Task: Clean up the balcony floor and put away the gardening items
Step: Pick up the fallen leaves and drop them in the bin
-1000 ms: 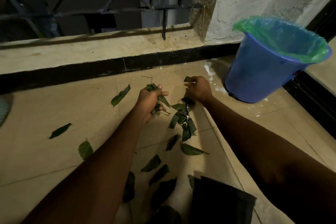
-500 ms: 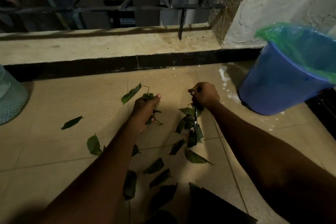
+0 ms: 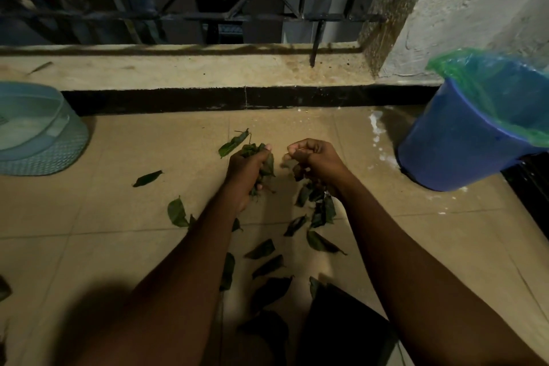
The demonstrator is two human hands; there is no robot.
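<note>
Floor [image 3: 124, 249], leaves [image 3: 322, 211] apparently dangling from right hand [image 3: 319, 162]

Leaves [image 3: 263, 249] on floor [image 3: 430, 246] between basin [image 3: 38, 140] left, bucket [image 3: 451, 157] right

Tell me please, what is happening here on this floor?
A person is picking up fallen leaves from the tiled floor by hand. The left hand grips a bunch of leaves. The right hand holds a leafy twig whose leaves hang below it. Many loose leaves lie scattered on the tiles. A blue bucket lined with a green bag stands to the right by the wall; nothing from the hands has gone into it yet.
</note>
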